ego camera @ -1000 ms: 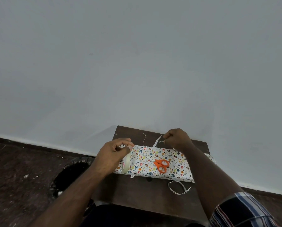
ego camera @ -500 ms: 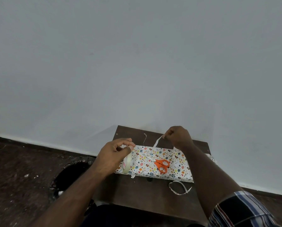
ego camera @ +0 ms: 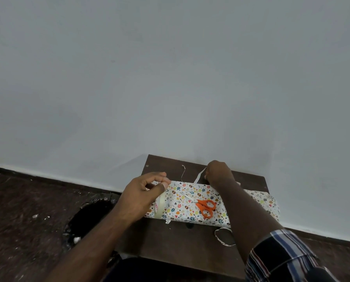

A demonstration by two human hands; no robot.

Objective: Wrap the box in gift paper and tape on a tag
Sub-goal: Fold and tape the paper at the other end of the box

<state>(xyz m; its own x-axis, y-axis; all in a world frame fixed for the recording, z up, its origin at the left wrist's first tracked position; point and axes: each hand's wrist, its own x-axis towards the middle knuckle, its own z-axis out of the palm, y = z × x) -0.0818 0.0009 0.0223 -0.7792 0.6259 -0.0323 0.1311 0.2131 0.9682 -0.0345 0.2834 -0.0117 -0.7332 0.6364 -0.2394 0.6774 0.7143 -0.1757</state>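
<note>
Against a plain pale grey wall stands a small dark brown wooden table point(ego camera: 190, 245), and on it lies the long flat box wrapped in white gift paper with small coloured egg and heart prints point(ego camera: 190, 202). The box lies across the table from left to right, and its right end reaches past the right edge of the table.

On top of the box, near its middle, rest orange-handled scissors point(ego camera: 204, 206) with the blades pointing to the far left. Over the left end of the box stands a roll of clear pale tape point(ego camera: 159, 204), on its edge. The left hand point(ego camera: 143, 194) holds this roll, with thumb and fingers curled together at the top of it. The right hand point(ego camera: 218, 173) is at the far edge of the box, clenched, and it pinches a narrow white strip point(ego camera: 199, 176) that runs down to the far edge of the box. I cannot tell if this strip is tape or paper. The right arm crosses over the right part of the box, and a striped sleeve point(ego camera: 279, 255) covers it near the camera.

Beside the strip a thin curled scrap point(ego camera: 183, 173) lies on the far part of the table. Another loop of white strip point(ego camera: 222, 237) lies on the near right part of the table. On the dark speckled floor point(ego camera: 27, 220) to the left is a round bin lined with a black bag point(ego camera: 88, 218).
</note>
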